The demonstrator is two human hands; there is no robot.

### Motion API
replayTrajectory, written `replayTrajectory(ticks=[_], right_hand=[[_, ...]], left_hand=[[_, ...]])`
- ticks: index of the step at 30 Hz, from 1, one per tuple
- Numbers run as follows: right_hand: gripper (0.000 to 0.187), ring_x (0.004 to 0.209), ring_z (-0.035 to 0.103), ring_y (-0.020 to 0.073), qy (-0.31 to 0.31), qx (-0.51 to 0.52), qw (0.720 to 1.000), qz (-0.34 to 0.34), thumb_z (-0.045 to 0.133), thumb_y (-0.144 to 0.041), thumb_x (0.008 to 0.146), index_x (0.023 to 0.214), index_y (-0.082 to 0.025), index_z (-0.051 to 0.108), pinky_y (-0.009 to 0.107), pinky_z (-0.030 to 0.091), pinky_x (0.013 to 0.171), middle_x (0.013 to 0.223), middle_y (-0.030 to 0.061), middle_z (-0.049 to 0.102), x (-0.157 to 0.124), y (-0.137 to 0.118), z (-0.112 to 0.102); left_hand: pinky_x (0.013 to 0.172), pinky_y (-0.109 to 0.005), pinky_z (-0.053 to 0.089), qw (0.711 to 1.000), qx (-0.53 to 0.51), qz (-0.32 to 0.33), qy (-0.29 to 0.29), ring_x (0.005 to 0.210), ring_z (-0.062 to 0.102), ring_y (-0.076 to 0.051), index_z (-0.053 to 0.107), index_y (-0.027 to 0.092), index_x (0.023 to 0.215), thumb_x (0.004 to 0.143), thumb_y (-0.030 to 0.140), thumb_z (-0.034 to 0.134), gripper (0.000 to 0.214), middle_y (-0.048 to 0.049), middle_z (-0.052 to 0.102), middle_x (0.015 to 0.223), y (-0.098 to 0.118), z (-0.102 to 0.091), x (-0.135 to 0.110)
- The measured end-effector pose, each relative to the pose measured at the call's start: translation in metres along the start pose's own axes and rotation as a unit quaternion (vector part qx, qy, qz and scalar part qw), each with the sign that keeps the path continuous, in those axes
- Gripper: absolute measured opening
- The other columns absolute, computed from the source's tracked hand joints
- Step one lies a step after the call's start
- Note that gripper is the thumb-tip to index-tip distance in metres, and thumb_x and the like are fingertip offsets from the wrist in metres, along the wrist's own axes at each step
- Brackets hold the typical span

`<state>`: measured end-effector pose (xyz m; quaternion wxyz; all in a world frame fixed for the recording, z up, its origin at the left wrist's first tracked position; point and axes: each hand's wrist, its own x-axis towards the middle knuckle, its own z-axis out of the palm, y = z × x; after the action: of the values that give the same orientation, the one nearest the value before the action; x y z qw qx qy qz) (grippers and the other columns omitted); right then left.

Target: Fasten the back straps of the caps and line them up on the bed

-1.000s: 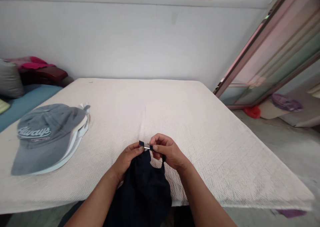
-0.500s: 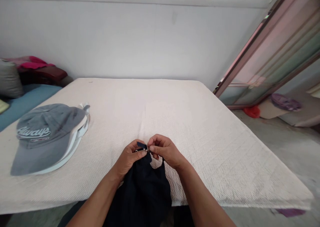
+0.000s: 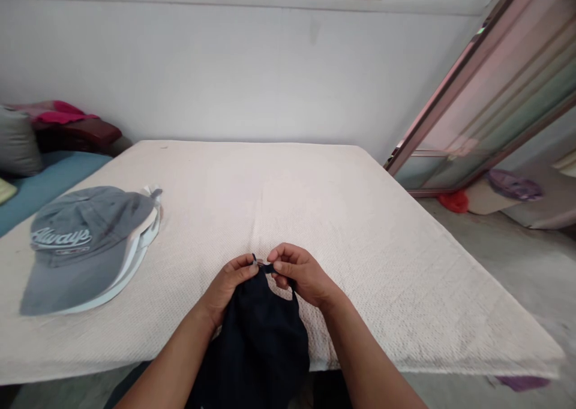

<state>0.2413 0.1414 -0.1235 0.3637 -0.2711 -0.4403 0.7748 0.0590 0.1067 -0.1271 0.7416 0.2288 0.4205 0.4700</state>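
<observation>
A dark navy cap (image 3: 261,331) lies at the near edge of the white-covered table (image 3: 351,229), hanging partly over the edge. My left hand (image 3: 229,286) and my right hand (image 3: 299,274) meet at its back strap (image 3: 265,268), both pinching it with closed fingers. The strap's small buckle is mostly hidden between my fingertips. Both forearms reach in from the bottom of the view.
A stack of caps with a grey one on top (image 3: 85,241) rests on the table's left side. Pillows and red cloth (image 3: 58,121) lie on a blue bed at far left. A glass sliding door (image 3: 495,109) and a purple basin (image 3: 513,187) are at right.
The strap's free end stuck up between my fingers before; now it is drawn down and nearly hidden. My hands have stayed in the same spot.
</observation>
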Motion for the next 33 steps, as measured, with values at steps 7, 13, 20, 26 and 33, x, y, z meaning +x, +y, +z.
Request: replayTrajectory(ticks=[7,13,20,26,33], right_hand=[[0.016,0.048,0.042,0.0059,-0.003,0.000,1.000,0.008,0.067,-0.028,0.077,0.084,-0.017,0.057,0.021,0.028,0.046,0.067,-0.0019,0.056,-0.0011,-0.0047,0.0003],[0.017,0.048,0.041,0.0056,-0.026,0.014,0.999,0.019,0.068,-0.028,0.078,0.080,-0.016,0.057,0.021,0.026,0.046,0.065,-0.0014,0.057,-0.0016,-0.0029,0.0011],[0.017,0.046,0.039,0.0043,-0.058,0.079,0.995,0.033,0.070,-0.025,0.077,0.083,-0.016,0.058,0.020,0.024,0.045,0.060,-0.0044,0.052,-0.0027,-0.0005,0.0019],[0.018,0.046,0.041,0.0039,-0.080,0.071,0.994,0.037,0.071,-0.023,0.076,0.087,-0.016,0.058,0.019,0.026,0.044,0.061,-0.0039,0.054,-0.0032,-0.0010,0.0021],[0.026,0.046,0.040,0.0038,-0.091,0.035,0.995,0.037,0.073,-0.028,0.074,0.093,-0.017,0.060,0.018,0.028,0.043,0.062,-0.0053,0.052,-0.0013,0.0002,0.0024]], left_hand=[[0.056,-0.019,0.045,0.997,0.040,0.017,-0.065,0.059,0.059,-0.010,0.070,0.012,0.083,0.073,0.022,0.070,0.014,-0.0033,0.068,0.074,0.0059,-0.0008,-0.0041],[0.053,-0.018,0.041,0.999,0.036,0.009,-0.029,0.054,0.055,-0.008,0.067,0.015,0.077,0.070,0.022,0.073,0.012,-0.0003,0.064,0.066,0.0016,-0.0027,-0.0021],[0.051,-0.017,0.037,0.998,0.051,-0.016,-0.042,0.053,0.052,-0.008,0.066,0.015,0.075,0.063,0.021,0.077,0.018,0.0001,0.063,0.065,-0.0019,-0.0039,-0.0036],[0.051,-0.018,0.036,0.996,0.060,-0.013,-0.064,0.053,0.051,-0.008,0.065,0.015,0.074,0.064,0.024,0.076,0.018,-0.0005,0.062,0.063,0.0023,-0.0017,-0.0075],[0.059,-0.021,0.036,0.982,0.175,0.051,-0.054,0.061,0.049,-0.010,0.060,0.016,0.075,0.066,0.023,0.075,0.018,0.0027,0.056,0.066,0.0014,0.0022,-0.0064]])
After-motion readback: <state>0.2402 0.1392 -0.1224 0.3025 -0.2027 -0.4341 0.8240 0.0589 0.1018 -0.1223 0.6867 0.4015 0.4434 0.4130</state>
